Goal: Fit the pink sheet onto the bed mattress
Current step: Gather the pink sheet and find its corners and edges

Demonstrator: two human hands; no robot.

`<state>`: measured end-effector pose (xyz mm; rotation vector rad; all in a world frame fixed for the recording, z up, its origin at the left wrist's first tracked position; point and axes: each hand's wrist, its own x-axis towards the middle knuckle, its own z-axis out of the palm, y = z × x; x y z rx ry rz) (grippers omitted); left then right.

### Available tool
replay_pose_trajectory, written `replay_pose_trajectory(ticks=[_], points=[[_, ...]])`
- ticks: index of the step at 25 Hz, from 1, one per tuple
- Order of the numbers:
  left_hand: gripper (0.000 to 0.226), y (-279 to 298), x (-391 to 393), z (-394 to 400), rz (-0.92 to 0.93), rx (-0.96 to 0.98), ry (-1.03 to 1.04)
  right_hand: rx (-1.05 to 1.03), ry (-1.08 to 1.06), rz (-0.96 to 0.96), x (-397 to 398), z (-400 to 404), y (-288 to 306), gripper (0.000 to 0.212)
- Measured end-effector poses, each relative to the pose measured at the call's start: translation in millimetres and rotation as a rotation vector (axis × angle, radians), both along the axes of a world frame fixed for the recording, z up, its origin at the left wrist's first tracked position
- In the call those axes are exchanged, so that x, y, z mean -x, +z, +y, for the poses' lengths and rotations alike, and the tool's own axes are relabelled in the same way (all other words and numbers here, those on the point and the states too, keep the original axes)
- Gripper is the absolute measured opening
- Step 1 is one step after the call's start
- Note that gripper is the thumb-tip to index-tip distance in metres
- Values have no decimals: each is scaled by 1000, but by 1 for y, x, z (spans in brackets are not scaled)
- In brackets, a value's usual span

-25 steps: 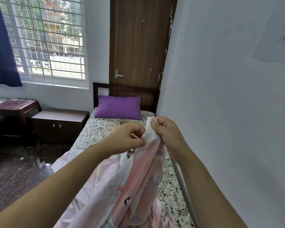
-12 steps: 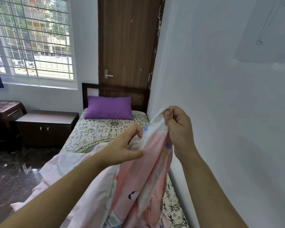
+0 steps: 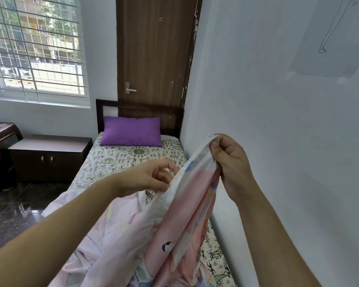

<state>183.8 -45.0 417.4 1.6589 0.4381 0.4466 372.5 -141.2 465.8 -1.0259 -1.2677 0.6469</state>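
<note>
Pink sheet point(image 3: 187, 214): my right hand point(image 3: 230, 164) pinches its corner, left hand point(image 3: 151, 179) pinching the hem; I should slide along it, keeping it taut.

right hand point(image 3: 229, 162): pinching pink sheet point(image 3: 187, 214) corner | left hand point(image 3: 151, 179): fingering its hem | sheet heaped on bed mattress point(image 3: 120, 160)

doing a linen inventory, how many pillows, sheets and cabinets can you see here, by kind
pillow: 1
sheets: 2, the pink sheet held up by the left hand and right hand, and the patterned sheet already on the bed
cabinet: 1
total: 4
</note>
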Motion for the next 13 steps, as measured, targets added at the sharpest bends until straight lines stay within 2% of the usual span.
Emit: replay_pose_trajectory(ticks=[1,2,5,6,7,8,9,11,13], points=[[27,1,-3,1,40,-162,31,-2,4,4,-1,0,0,33],[22,1,-6,2,48,-421,141,-3,-6,1,-2,0,0,33],[14,13,-5,15,-1,-1459,645,-4,-65,-49,-3,3,-1,33],[16,21,-2,16,7,-1676,741,-14,-85,-55,-3,6,-1,32],[17,25,1,16,23,-1808,779,-26,-106,-52,-3,9,0,31],[20,23,2,14,20,-1869,783,-41,-128,-47,-4,12,0,30],[24,16,2,9,12,-1849,738,-53,-150,-42,-6,14,1,29],[19,-10,-2,-13,44,-1598,583,-58,-183,-38,-10,18,0,27],[30,-35,-11,-35,156,-1255,534,-46,-194,-30,-11,21,-2,26]])
